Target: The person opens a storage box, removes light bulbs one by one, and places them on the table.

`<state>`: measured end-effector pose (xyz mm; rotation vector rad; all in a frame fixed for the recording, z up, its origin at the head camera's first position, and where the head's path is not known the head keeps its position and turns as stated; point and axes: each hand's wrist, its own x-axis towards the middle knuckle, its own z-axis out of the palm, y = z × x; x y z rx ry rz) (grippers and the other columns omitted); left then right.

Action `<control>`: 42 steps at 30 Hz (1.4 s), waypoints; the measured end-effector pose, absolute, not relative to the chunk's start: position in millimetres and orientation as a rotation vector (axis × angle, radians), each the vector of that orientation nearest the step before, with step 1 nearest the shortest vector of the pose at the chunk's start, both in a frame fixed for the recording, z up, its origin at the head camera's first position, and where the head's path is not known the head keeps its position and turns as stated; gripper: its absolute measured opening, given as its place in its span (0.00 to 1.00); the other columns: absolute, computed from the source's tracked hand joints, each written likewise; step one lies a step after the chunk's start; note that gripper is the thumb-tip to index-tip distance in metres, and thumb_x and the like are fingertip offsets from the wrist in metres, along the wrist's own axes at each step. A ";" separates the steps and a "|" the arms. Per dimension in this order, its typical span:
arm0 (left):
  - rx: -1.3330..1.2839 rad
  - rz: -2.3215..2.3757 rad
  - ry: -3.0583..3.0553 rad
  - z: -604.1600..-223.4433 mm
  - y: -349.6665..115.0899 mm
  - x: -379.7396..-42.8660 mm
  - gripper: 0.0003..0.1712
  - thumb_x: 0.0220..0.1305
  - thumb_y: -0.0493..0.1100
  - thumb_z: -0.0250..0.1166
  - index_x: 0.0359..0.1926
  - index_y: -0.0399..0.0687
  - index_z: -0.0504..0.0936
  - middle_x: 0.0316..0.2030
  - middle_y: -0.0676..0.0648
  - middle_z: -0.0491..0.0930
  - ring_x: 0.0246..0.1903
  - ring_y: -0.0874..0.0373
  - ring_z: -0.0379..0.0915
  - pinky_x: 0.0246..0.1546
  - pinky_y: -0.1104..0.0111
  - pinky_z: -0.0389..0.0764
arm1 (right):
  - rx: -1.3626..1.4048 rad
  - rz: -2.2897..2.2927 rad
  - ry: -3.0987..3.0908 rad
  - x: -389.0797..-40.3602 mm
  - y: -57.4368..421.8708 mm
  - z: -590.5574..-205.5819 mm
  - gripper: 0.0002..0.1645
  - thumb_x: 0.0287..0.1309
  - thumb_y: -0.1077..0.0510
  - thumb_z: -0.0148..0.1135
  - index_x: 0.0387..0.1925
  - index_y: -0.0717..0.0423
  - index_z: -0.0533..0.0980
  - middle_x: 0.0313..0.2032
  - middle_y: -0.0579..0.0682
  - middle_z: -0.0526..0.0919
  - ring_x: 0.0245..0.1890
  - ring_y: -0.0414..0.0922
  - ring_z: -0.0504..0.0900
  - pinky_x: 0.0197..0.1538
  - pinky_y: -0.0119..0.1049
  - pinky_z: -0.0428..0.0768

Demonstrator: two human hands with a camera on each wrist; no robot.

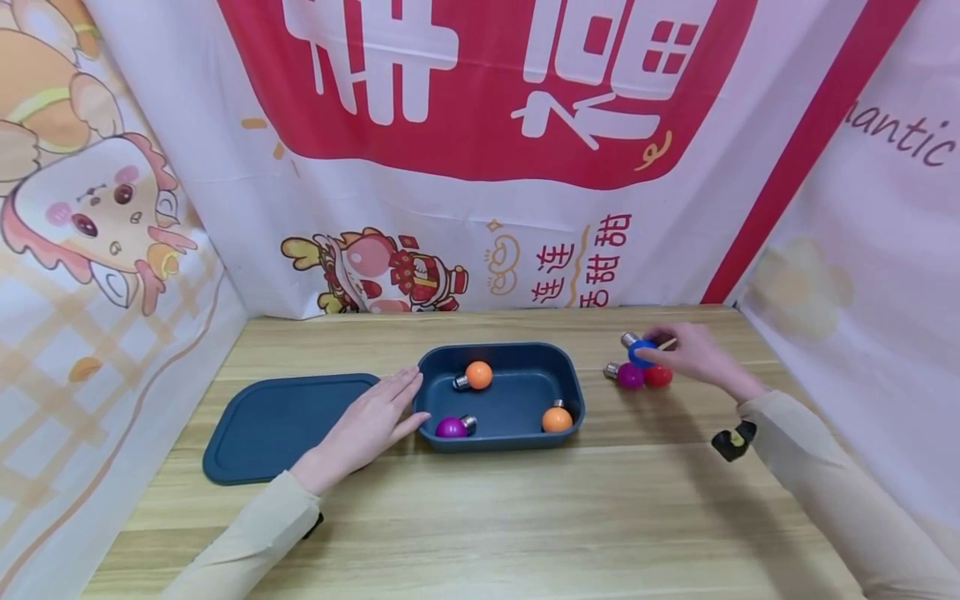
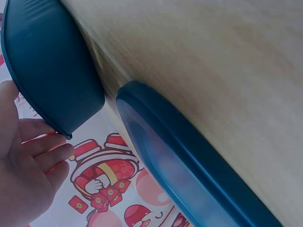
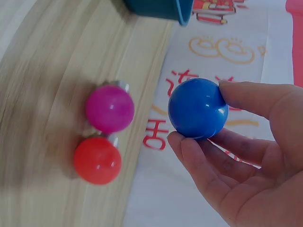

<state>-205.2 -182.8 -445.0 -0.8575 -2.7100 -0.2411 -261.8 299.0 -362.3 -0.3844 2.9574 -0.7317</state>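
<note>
My right hand [image 1: 692, 353] pinches a blue light bulb [image 3: 198, 109] between thumb and fingers, its metal screw base pointing up and left in the head view. Below it, a purple bulb [image 3: 110, 109] and a red bulb [image 3: 97, 161] lie side by side on the wooden table. My left hand [image 1: 369, 427] rests with straight fingers at the left rim of a dark blue box [image 1: 498, 440]. Inside that box are an orange bulb [image 1: 480, 375] toward the back, a second orange bulb [image 1: 557, 419] at the front right and a purple bulb [image 1: 452, 427] at the front left.
A flat dark blue lid [image 1: 277, 429] lies left of the box, partly under my left forearm in the head view. Printed cloth [image 1: 480, 167] hangs behind the table and along both sides. The wooden tabletop [image 1: 510, 525] stretches in front of the box.
</note>
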 end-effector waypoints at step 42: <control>-0.857 -0.273 -2.697 -445.2 -182.8 -203.9 0.36 0.69 0.57 0.61 0.67 0.36 0.71 0.68 0.37 0.71 0.68 0.45 0.69 0.67 0.49 0.73 | -0.205 -0.639 3.022 -270.4 376.2 -403.1 0.27 0.62 0.48 0.66 0.45 0.72 0.80 0.38 0.65 0.86 0.39 0.54 0.83 0.43 0.46 0.81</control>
